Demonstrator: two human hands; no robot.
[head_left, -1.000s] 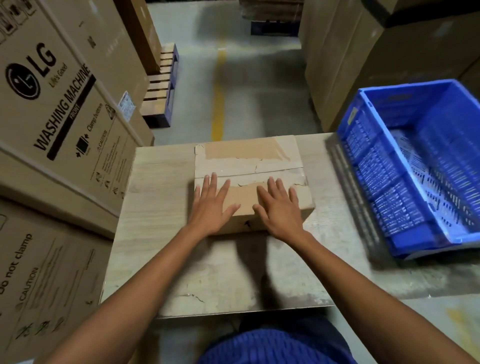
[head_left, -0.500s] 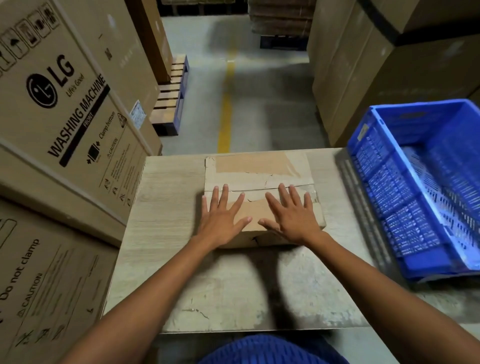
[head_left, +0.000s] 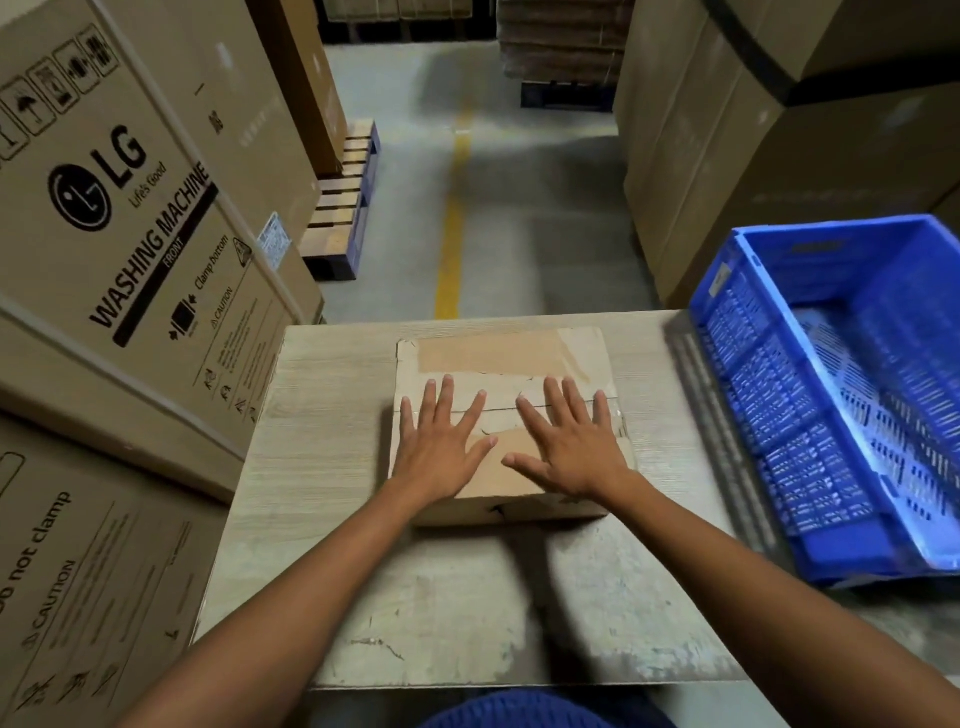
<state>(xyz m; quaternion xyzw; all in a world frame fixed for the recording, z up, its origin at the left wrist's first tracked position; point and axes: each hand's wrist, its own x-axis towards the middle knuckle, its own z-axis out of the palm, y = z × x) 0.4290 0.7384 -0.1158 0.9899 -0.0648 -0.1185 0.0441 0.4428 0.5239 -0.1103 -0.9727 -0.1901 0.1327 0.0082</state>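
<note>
Nearest, a fold of blue cloth (head_left: 519, 714) shows at the bottom edge, and two bare forearms reach out over the counter (head_left: 467, 613), a flat pale slab with a wood-grain face, scuffed to grey patches along its near edge. On the middle of the counter lies the box (head_left: 498, 353), a low rectangular cardboard carton with closed flaps, a broad brown tape strip across its far part and torn paper skin. The left grip (head_left: 441, 457) lies flat on the near left of the lid, fingers straight and spread wide, holding nothing. The right grip (head_left: 569, 452) lies the same way on the near right, the two thumbs pointing toward each other but apart. At the counter's right side is a blue plastic crate (head_left: 810, 467) with lattice walls. To the left stand big printed cartons (head_left: 156, 208). Beyond are a grey concrete floor (head_left: 545, 249) with a yellow line (head_left: 451, 244) and a slatted wooden pallet (head_left: 343, 208).
</note>
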